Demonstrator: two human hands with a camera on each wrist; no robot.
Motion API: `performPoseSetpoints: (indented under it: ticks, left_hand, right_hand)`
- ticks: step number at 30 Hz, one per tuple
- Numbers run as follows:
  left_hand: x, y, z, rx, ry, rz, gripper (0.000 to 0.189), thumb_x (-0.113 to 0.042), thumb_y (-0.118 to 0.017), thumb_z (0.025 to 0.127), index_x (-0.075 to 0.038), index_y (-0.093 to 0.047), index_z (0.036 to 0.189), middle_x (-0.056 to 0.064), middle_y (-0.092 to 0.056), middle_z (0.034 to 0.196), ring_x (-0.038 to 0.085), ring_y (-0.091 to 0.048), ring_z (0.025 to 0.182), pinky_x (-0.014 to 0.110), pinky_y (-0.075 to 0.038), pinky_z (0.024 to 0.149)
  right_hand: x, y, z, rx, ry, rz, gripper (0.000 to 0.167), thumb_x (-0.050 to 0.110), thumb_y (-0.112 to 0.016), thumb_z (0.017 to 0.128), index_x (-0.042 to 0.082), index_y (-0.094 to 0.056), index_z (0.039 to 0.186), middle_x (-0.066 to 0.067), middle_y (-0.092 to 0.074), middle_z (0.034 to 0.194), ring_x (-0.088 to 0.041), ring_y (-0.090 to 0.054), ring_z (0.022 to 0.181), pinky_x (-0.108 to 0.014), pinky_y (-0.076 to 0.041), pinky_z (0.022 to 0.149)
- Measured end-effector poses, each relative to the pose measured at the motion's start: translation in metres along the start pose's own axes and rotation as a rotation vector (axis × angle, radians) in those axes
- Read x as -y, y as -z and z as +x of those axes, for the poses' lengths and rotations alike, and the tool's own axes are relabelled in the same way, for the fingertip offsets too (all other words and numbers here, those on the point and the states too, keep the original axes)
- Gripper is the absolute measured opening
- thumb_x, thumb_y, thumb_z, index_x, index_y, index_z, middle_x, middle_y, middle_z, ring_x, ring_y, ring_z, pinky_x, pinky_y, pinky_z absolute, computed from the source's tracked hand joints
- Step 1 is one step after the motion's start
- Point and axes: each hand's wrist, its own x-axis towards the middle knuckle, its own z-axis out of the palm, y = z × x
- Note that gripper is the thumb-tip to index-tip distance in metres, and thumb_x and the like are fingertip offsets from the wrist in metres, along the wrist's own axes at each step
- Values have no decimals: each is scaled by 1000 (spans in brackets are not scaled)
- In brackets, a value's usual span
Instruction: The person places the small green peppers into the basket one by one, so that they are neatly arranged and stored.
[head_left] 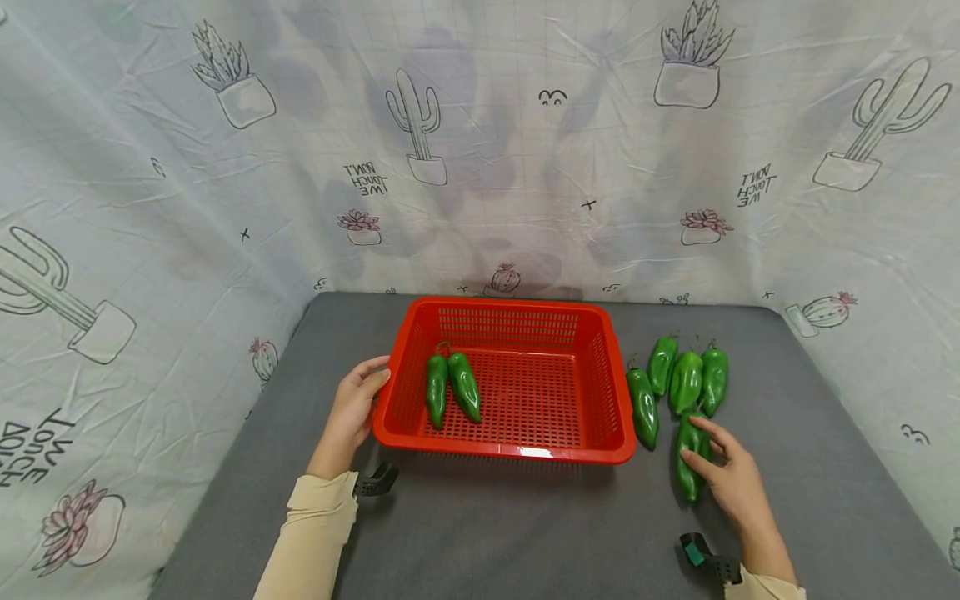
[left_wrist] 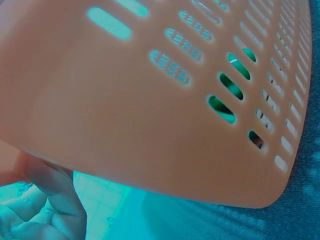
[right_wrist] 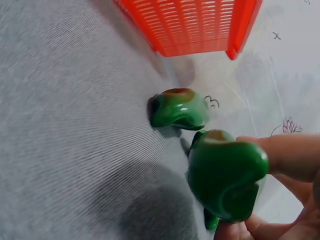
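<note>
A red plastic basket (head_left: 504,451) with slotted walls sits on the grey table, and two green peppers (head_left: 464,387) lie inside at its left. My left hand (head_left: 356,405) grips the basket's left rim; in the left wrist view the fingers (left_wrist: 55,200) bend at the rim beside the basket wall (left_wrist: 100,110), which looks brownish there. To the right of the basket, my right hand (head_left: 731,475) pinches a green pepper (head_left: 687,467) between thumb and fingers. The right wrist view shows this pepper (right_wrist: 225,175) end-on, with another pepper (right_wrist: 180,110) behind it.
Several more green peppers (head_left: 686,382) lie grouped beyond my right hand, one pepper (head_left: 642,408) close to the basket's right side. A white cloth (head_left: 495,150) printed with cacti hangs behind and at both sides of the grey table (head_left: 525,533).
</note>
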Motion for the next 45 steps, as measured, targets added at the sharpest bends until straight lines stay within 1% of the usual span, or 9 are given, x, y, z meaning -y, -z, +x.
performPoseSetpoints:
  ticks: [7,9,11,14,18,26,33,40,45]
  left_hand:
    - [0,0,0,-7,-2,1,40,-9,-49,98,1,-41,136,-4,-63,92,12,-65,79,27,-56,70]
    - [0,0,0,-7,-2,1,40,-9,-49,98,1,-41,136,-4,-63,92,12,-65,79,27,-56,70]
    - [-1,-1,0,-6,-1,2,40,-9,-49,98,1,-41,136,-4,-63,93,11,-65,79,27,-56,70]
    - [-1,-1,0,-5,0,3,39,-9,-48,98,0,-41,136,-4,-63,93,12,-65,79,27,-56,70]
    - [-2,-1,0,-5,1,4,39,-9,-48,99,0,-41,136,-4,-63,92,11,-65,78,27,-56,69]
    - [-2,0,-1,-5,14,15,40,-11,-49,98,-1,-41,136,-5,-63,94,11,-65,79,27,-56,71]
    - [-3,0,-2,0,13,22,42,-13,-49,99,-1,-40,138,-3,-62,97,11,-65,81,27,-56,72]
    - [-4,-1,-3,0,19,28,42,-15,-50,99,-3,-40,138,0,-61,100,13,-65,82,28,-56,73]
    - [-4,-1,-3,-8,25,33,42,-15,-50,99,-2,-40,137,0,-61,100,12,-65,81,27,-56,72]
  right_hand:
    - [12,3,0,-53,52,60,61,25,-63,92,6,-37,143,-27,-24,151,-53,-27,130,-65,-35,92]
    - [17,4,1,-74,70,65,60,25,-64,91,7,-38,143,-26,-26,150,-48,-31,129,-50,-41,94]
    - [22,4,3,-94,91,63,60,24,-65,91,8,-40,143,-24,-30,149,-40,-35,127,-30,-43,90]
    - [31,4,5,-113,128,64,59,24,-65,90,11,-42,142,-19,-34,146,-16,-39,119,-9,-36,77]
    - [44,4,7,-131,182,91,57,21,-66,90,13,-44,141,-14,-36,143,4,-34,109,-7,-36,77]
    - [70,7,17,-117,238,106,57,20,-66,90,14,-44,141,-17,-32,148,-12,-36,117,-16,-37,80]
    - [87,8,26,-121,285,134,55,19,-66,90,15,-45,141,-15,-34,145,-6,-36,115,-11,-38,78]
    - [95,7,32,-84,326,139,55,19,-66,90,13,-45,140,-17,-34,146,-30,-38,122,-8,-39,78]
    - [100,7,35,-60,346,158,54,18,-66,90,13,-46,139,-17,-33,146,-33,-37,122,-7,-40,78]
